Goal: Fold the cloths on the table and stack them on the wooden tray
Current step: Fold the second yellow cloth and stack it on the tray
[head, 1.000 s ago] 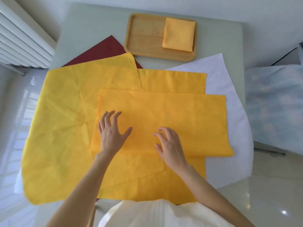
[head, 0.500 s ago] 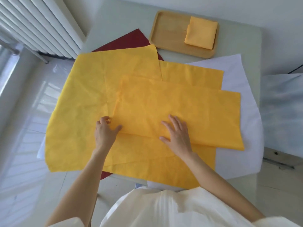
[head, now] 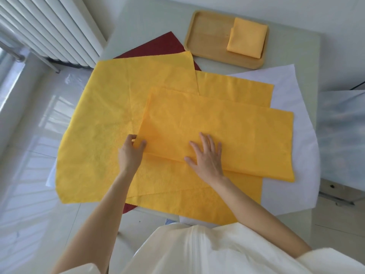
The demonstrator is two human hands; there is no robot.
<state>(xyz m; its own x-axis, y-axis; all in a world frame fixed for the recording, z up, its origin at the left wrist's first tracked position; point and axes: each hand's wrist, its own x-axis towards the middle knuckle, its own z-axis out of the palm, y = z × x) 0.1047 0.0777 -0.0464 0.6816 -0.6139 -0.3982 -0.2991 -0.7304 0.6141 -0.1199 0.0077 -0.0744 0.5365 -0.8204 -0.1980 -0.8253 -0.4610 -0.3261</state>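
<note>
Left hand (head: 130, 153) now pinching folded yellow cloth (head: 217, 131) corner, right hand (head: 207, 157) flat

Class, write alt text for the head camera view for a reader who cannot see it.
A person's left hand pinches the left corner of a half-folded yellow cloth while the right hand presses it flat. A folded yellow square lies on the wooden tray behind.
</note>
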